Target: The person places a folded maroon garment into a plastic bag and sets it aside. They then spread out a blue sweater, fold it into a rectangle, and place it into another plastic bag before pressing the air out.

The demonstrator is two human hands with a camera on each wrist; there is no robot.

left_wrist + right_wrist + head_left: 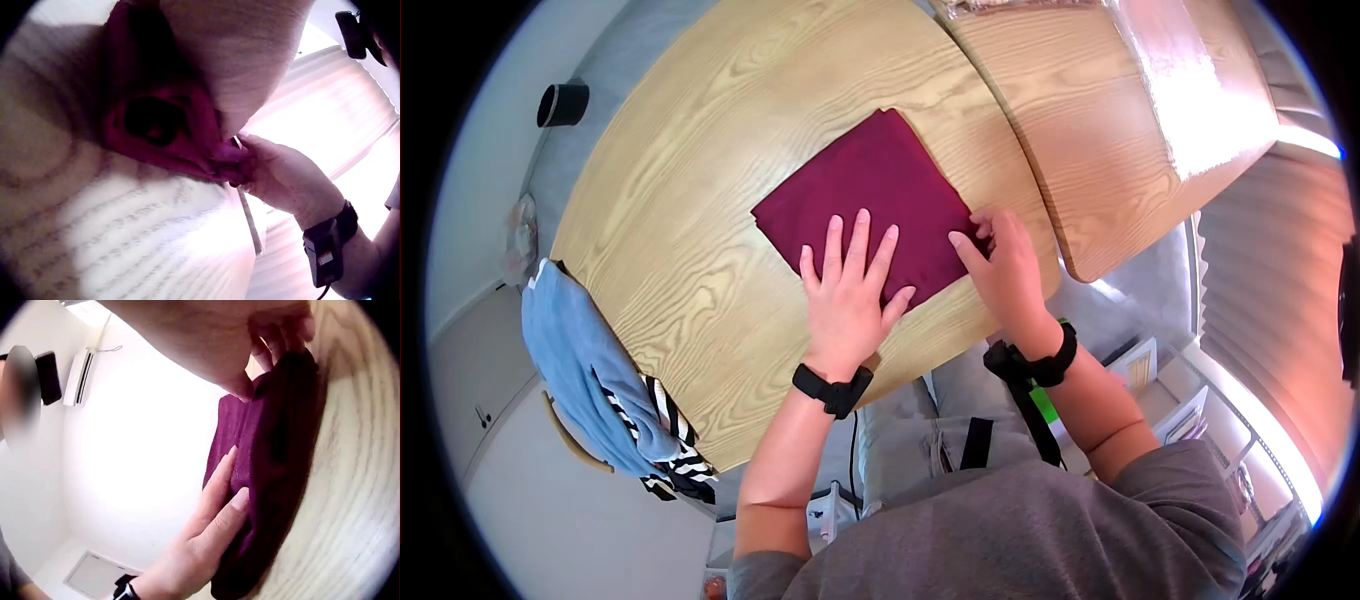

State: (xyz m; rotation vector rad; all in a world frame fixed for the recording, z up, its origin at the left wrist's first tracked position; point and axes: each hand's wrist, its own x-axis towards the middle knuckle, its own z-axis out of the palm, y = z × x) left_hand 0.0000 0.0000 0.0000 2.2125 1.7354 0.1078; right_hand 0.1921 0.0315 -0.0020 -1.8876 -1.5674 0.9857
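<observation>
A folded maroon cloth [870, 170] lies flat on the wooden table, its layers and a hollow fold showing in the left wrist view. My left hand [847, 310] rests palm down on its near side, fingers straight and spread. At the right-hand edge, my right hand [1007, 270] has its thumb on top of the cloth and its other fingers curled against the border. The right wrist view shows those curled fingers [275, 344] at the cloth's end, with the left hand [200, 537] lying along the top.
The light wooden table [700, 150] has a curved edge. A second table [1090, 130] adjoins it at the right, with shiny clear plastic [1180, 90] on it. Blue and striped clothes [595, 370] hang at the left edge. A black bin [563, 105] stands on the floor.
</observation>
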